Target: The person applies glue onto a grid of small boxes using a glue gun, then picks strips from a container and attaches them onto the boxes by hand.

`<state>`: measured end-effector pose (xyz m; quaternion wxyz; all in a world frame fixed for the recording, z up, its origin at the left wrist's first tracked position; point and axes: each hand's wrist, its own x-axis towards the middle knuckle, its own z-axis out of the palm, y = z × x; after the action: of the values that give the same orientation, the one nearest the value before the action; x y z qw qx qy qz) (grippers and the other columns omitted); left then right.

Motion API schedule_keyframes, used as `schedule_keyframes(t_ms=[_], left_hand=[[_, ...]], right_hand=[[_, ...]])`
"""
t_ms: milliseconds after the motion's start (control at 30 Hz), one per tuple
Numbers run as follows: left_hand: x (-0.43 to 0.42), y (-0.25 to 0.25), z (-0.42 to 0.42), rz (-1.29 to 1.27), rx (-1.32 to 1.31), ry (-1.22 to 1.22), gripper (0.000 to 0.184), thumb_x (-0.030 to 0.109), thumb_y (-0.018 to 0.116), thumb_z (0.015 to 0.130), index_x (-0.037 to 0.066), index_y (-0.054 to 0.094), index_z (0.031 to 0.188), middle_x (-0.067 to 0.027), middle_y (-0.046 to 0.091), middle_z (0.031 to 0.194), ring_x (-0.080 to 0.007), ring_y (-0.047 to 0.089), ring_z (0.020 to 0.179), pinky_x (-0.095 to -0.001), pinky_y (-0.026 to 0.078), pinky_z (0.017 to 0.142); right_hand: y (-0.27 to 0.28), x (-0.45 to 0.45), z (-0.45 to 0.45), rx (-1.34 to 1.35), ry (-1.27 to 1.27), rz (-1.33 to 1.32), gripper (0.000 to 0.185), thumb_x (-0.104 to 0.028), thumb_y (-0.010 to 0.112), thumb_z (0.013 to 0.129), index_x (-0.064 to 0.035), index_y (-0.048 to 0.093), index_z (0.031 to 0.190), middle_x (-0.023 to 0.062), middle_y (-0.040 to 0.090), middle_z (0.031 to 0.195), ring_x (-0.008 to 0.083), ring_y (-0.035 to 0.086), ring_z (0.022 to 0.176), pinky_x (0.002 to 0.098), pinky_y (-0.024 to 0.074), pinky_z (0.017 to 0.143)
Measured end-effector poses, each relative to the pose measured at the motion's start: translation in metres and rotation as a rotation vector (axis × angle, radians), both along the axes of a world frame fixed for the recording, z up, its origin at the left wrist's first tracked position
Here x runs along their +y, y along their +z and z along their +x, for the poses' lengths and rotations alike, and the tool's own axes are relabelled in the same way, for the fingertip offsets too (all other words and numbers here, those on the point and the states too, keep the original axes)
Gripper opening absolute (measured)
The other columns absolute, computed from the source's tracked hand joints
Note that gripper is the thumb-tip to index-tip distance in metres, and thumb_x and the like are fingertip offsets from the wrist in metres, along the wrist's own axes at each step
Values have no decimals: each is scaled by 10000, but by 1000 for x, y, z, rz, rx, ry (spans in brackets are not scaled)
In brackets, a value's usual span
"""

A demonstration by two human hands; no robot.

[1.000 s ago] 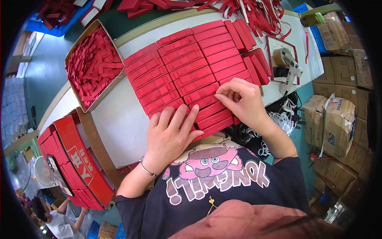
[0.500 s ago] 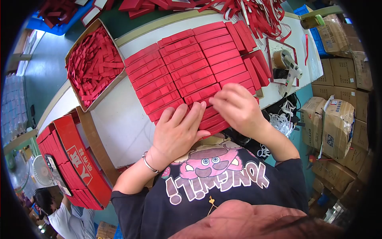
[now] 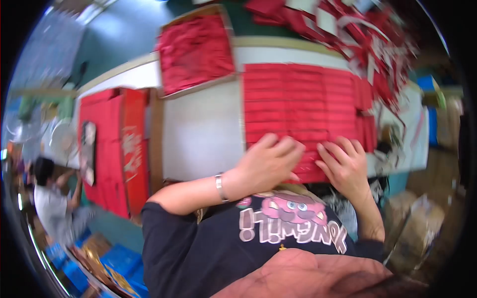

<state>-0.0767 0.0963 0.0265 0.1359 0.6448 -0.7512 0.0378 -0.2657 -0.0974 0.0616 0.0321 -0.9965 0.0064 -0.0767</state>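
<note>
A block of slim red boxes (image 3: 303, 99) lies in tight rows on the white table, raised strips across their tops. My left hand (image 3: 271, 164) rests over the near rows, its fingers bent slightly and apart on the box tops, the thumb toward my body. Just to its right, my right hand (image 3: 345, 166) touches the near right boxes, fingers spread and curved downward. Nothing shows in either hand, though motion blurs the fingertips. The boxes beneath both palms are hidden.
A carton of red ribbon pieces (image 3: 196, 54) stands at the back left. Left of the white tabletop (image 3: 201, 131) is a red carton (image 3: 134, 149) with red boxes and a phone (image 3: 88, 151). Loose red ribbons (image 3: 372, 44) heap at the back right. Another person (image 3: 54, 198) sits far left.
The view has swung left and blurred, so the boxes appear further right and squarer. My right hand's fingers have gone from pinched to spread; my left hand stays on the near boxes.
</note>
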Motion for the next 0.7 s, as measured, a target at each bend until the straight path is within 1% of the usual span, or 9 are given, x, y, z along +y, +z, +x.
schedule_keyframes(t_ms=[67, 133, 200, 300, 400, 433, 533, 633, 700], left_hand=[[0, -12, 1, -29, 166, -41, 614, 531, 695, 894, 51, 699, 1277, -30, 644, 1298, -197, 578, 1144, -383, 458, 905], [-2, -17, -2, -161, 160, -33, 563, 557, 698, 887, 72, 717, 1173, -20, 654, 1212, -200, 567, 1135, -374, 451, 905], [-1, -14, -8, -89, -11, 1, 565, 609, 685, 885, 94, 741, 1111, 6, 647, 1107, -200, 554, 1108, -369, 445, 906], [-9, -21, -11, -145, -50, 29, 576, 658, 661, 894, 114, 759, 1056, 28, 646, 1060, -196, 552, 1088, -368, 445, 905], [-7, -19, -11, -113, -93, 40, 596, 678, 630, 918, 123, 775, 1079, 38, 650, 1074, -192, 552, 1097, -364, 445, 907], [-6, -20, -10, -149, -108, 42, 606, 690, 621, 924, 133, 790, 1095, 42, 655, 1079, -193, 553, 1103, -359, 446, 912], [-4, -18, -9, -97, -44, 34, 614, 694, 617, 921, 139, 805, 1104, 44, 658, 1079, -200, 552, 1115, -362, 446, 918], [-4, -25, -10, -147, -79, 48, 610, 689, 645, 897, 138, 812, 1096, 42, 659, 1083, -207, 550, 1122, -374, 447, 920], [-3, -25, -10, -139, -83, 42, 610, 685, 654, 886, 135, 811, 1099, 41, 658, 1094, -207, 546, 1131, -377, 443, 928]], right_hand=[[-2, 0, -1, -20, 59, -44, 410, -278, 793, 886, -40, 763, 1219, 82, 717, 1141, 328, 642, 1102, 495, 495, 925], [-10, -6, -6, 7, 97, 1, 436, -283, 787, 889, -20, 756, 1236, 103, 712, 1138, 347, 636, 1090, 510, 488, 936], [-13, -7, -4, 7, 159, -27, 450, -275, 777, 894, -6, 748, 1254, 117, 702, 1120, 353, 635, 1081, 507, 483, 930], [-16, -23, -3, 34, 248, -47, 434, -268, 774, 896, -7, 752, 1242, 114, 683, 1065, 341, 632, 1037, 495, 475, 889], [-13, -25, 2, 73, 282, -59, 411, -267, 773, 898, -13, 758, 1220, 104, 658, 1010, 321, 622, 983, 478, 462, 843], [-9, -22, 4, 49, 289, -79, 401, -269, 774, 894, -21, 763, 1209, 93, 649, 987, 304, 614, 954, 465, 454, 824], [-8, -22, 3, 46, 292, -114, 397, -265, 776, 887, -32, 769, 1208, 86, 652, 985, 301, 617, 957, 459, 454, 837], [-9, -23, 0, 56, 247, -22, 380, -274, 774, 883, -42, 782, 1183, 82, 661, 993, 303, 611, 966, 463, 451, 849], [-6, -30, 0, 11, 278, -39, 364, -281, 766, 887, -46, 788, 1165, 82, 666, 1016, 307, 604, 981, 471, 449, 855]])
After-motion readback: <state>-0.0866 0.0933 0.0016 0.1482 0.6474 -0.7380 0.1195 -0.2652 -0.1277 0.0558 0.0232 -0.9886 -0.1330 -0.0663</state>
